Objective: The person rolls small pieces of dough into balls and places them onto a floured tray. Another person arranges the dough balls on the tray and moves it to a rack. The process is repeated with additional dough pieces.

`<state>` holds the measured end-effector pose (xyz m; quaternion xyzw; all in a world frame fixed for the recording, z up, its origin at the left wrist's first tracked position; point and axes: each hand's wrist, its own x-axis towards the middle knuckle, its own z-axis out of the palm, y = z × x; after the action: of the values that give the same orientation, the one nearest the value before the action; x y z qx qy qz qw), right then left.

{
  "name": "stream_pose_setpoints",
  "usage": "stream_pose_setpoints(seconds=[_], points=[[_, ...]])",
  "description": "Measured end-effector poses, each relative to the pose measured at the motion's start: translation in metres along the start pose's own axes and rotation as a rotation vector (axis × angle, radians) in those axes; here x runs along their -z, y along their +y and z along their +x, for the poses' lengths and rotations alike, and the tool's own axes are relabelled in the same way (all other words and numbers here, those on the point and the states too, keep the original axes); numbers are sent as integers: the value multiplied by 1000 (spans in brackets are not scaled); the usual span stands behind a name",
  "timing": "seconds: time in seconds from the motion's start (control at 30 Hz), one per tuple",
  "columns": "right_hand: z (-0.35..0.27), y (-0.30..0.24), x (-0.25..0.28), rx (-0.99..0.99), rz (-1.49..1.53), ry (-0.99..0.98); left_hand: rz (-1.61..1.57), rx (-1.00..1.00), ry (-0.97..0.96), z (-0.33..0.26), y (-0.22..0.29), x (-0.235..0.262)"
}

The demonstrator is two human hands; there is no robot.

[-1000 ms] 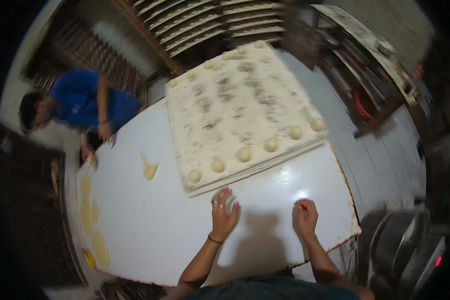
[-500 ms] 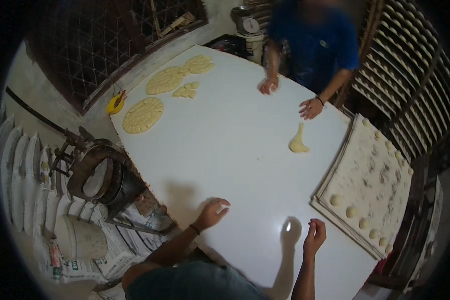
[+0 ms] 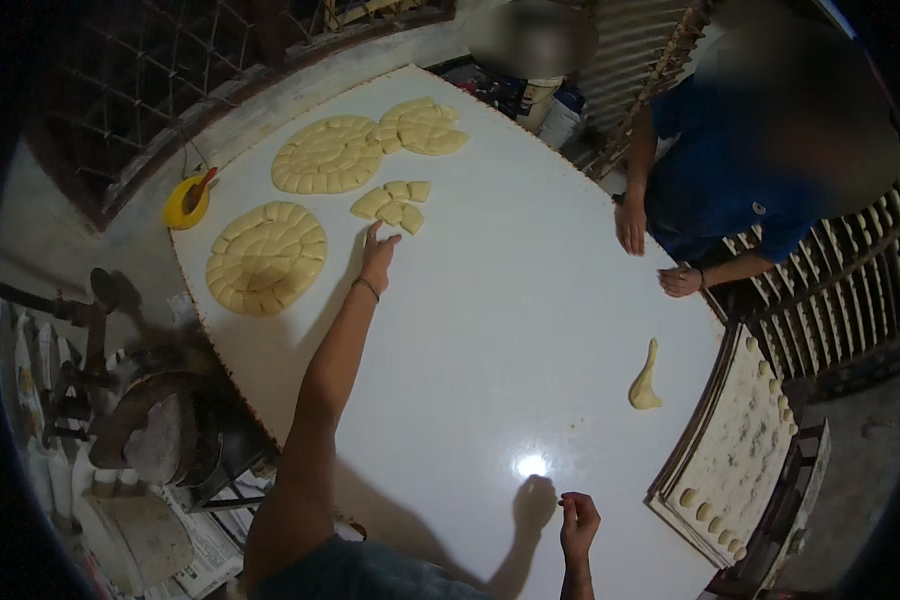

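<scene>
My left hand (image 3: pixel 375 258) reaches far over the white table (image 3: pixel 470 330), fingers apart, with the fingertips right by a small cluster of cut dough pieces (image 3: pixel 390 205). Whether they touch the nearest piece I cannot tell. To its left lies a round of dough cut into wedges (image 3: pixel 267 258). Two more cut rounds, a large one (image 3: pixel 326 154) and a partial one (image 3: pixel 420 127), lie beyond. Low over the near side of the table, my right hand (image 3: pixel 578 527) is loosely curled, with nothing visible in it. A stretched, pear-shaped dough lump (image 3: pixel 646 385) lies farther right.
Across the table a person in a blue shirt (image 3: pixel 740 170) rests both hands near the edge. Stacked boards (image 3: pixel 735 450) with dough balls stand at the right edge. A yellow bowl (image 3: pixel 187 203) sits at the far left corner, above a metal machine (image 3: pixel 160 430).
My left hand has moved forward and left to the small dough cluster. The view has shifted with my head. My right hand stays low at the near side, still curled.
</scene>
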<state>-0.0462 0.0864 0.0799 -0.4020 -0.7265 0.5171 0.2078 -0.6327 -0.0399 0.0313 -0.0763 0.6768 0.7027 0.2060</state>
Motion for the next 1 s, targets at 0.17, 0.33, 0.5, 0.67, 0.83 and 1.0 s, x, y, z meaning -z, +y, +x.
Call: stream_pose_setpoints(seconds=[0.17, 0.33, 0.5, 0.67, 0.83, 1.0], points=[[28, -15, 14, -28, -30, 198, 574, -30, 296, 135, 6, -43], [20, -21, 3, -36, 112, 374, 160, -254, 307, 120, -38, -49], [5, -9, -64, -314, 302, 165, 36, -88, -620, -170, -103, -81], [-28, -43, -103, -275, 601, 137, -242, 433, -969, -380, -111, -65], [-79, -39, -46, -152, 635, 605, -102, 180, -802, -410, -119, -73], [-175, -20, 76, 268, 1303, 709, 75, 378, -1143, -380, -86, -48]])
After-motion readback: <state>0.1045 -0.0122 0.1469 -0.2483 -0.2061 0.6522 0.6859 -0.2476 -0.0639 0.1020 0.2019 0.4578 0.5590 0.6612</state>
